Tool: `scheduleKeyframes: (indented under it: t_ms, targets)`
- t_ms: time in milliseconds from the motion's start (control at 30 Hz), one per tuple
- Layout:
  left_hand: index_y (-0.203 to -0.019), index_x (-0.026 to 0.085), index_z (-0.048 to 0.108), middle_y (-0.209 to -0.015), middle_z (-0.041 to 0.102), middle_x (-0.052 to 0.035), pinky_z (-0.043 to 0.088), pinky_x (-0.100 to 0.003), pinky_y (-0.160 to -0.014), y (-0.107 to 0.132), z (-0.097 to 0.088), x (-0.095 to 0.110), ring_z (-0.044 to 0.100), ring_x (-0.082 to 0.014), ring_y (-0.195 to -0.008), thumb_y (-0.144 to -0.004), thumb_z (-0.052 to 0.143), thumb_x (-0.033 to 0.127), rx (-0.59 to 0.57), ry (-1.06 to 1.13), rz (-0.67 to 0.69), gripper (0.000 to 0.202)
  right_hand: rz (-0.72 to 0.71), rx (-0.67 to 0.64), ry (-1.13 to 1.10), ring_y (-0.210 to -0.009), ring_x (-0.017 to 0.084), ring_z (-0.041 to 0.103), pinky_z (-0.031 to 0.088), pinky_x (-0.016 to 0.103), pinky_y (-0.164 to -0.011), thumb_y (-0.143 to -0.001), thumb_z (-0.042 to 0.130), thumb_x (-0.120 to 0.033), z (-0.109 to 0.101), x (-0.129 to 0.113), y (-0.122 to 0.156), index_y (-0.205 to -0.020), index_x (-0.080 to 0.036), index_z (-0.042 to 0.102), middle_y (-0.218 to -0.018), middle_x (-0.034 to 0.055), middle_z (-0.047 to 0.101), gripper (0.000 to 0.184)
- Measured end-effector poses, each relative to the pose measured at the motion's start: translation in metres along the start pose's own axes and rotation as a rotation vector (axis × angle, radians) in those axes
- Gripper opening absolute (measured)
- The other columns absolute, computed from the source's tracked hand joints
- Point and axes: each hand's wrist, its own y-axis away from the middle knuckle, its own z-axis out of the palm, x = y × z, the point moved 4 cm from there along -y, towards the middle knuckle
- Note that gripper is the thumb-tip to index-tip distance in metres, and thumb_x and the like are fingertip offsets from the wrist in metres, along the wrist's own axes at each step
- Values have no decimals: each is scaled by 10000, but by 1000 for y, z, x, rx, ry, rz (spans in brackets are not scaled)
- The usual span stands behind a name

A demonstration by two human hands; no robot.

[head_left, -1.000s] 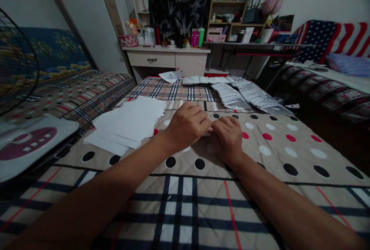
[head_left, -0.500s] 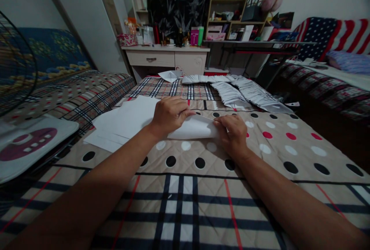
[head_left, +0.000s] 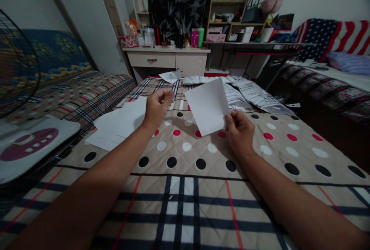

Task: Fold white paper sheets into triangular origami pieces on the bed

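Between thumb and fingers, my right hand (head_left: 239,131) pinches a white sheet of paper (head_left: 207,105) by its lower right edge. The sheet is lifted and tilted above the bedspread, its broad face towards me. My left hand (head_left: 157,107) is raised to the left of the sheet and apart from it, fingers curled in against the thumb, with nothing visible in them. Just left of that hand, overlapping white paper sheets (head_left: 118,124) lie spread on the bed, partly hidden by my left forearm.
Rows of stacked folded white paper (head_left: 254,93) lie at the bed's far right, with another white paper piece (head_left: 170,76) at the far edge. The patterned bedspread (head_left: 185,182) covers the bed. A white and purple item (head_left: 37,144) and a fan (head_left: 17,65) stand left.
My left hand has let go of the paper and moved left and up. My right hand has turned the sheet upright, lifting it off the bed and showing its broad face.
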Motion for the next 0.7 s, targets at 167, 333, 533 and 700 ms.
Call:
scheduleKeyframes:
  t_ms: [167, 333, 533, 700]
  targets:
    - [-1303, 237, 487, -1229, 612, -128, 503, -300, -775, 9, 29, 6, 621, -212, -1007, -544, 834, 551, -354, 219, -19, 891, 115, -147, -324, -672, 131, 650, 570, 274, -587, -807, 623, -307, 15, 3, 4, -876, -217, 586, -843, -18, 642, 119]
    - [-1188, 220, 608, -1060, 705, -82, 515, -329, -809, 17, 35, 18, 656, -196, -947, -640, 825, 412, -416, 164, 29, 620, 82, -222, -279, -808, 180, 682, 586, 355, -749, -799, 604, -238, 20, 8, 5, -892, -217, 606, -839, 6, 681, 95]
    - [-783, 180, 732, -805, 731, -57, 511, -332, -761, 23, 31, 31, 666, -169, -789, -780, 718, 380, -318, 63, 272, 200, -161, -272, -30, -1047, 236, 616, 524, 399, -835, -806, 606, -181, 15, -10, 6, -990, -232, 613, -1128, 71, 665, 191]
    - [-761, 203, 730, -801, 728, -48, 477, -326, -782, 29, 34, 32, 635, -148, -785, -843, 650, 227, -276, -128, 471, 117, -447, -227, 172, -1024, 242, 577, 476, 400, -837, -791, 633, -157, 9, -31, 9, -989, -261, 687, -1102, 69, 634, 230]
